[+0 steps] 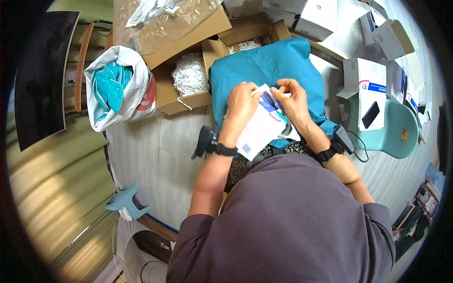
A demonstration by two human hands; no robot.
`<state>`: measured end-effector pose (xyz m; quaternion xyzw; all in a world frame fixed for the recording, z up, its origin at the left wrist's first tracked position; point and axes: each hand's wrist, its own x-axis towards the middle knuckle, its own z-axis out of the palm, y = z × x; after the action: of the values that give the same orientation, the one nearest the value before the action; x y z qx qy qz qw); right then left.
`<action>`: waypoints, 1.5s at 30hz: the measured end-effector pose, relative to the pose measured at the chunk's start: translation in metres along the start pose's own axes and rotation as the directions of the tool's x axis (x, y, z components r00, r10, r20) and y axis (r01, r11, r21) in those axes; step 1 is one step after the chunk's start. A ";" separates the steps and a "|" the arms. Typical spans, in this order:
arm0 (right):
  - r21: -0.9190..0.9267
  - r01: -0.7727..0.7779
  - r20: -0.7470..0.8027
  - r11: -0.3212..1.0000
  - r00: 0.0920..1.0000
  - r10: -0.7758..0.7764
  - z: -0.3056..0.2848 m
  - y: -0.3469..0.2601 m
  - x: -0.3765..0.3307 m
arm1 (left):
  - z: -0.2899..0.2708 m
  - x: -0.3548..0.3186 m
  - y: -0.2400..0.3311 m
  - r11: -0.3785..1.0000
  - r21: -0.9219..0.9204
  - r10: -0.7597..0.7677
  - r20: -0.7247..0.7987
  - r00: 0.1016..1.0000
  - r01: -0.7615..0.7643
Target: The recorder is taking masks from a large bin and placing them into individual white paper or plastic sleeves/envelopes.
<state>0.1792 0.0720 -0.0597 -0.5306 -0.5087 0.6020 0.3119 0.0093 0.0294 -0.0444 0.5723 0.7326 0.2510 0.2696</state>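
In front of me I hold a flat white packet point(257, 129) with blue and pink print, slanted over my lap. My left hand point(242, 104) pinches its upper left edge with curled fingers. At its upper right edge, the thumb and fingers of my right hand point(295, 103) are closed on it. A bit of teal material shows beside the print, near my right fingers; whether it lies inside the packet I cannot tell. Beneath my hands spreads a large teal cloth point(269, 63). Each wrist wears a black strap with a small device.
A white bag point(141, 78) holds several folded teal pieces. Beside it, an open carton point(172, 107) contains a bundle of white cords. Clear plastic film point(172, 30) covers another carton. On the right, a phone point(371, 115) rests on a white box above a teal chair point(401, 129).
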 end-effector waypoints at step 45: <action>-0.387 0.754 0.475 0.531 0.656 -0.586 -0.053 -0.094 -0.004 | 0.027 0.003 -0.018 0.924 -0.361 -0.195 -0.172 0.966 0.122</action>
<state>0.2155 0.1107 0.0348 -0.2631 -0.8644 0.3281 0.2756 0.0142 0.0300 -0.0761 0.4253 0.7446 0.4113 0.3089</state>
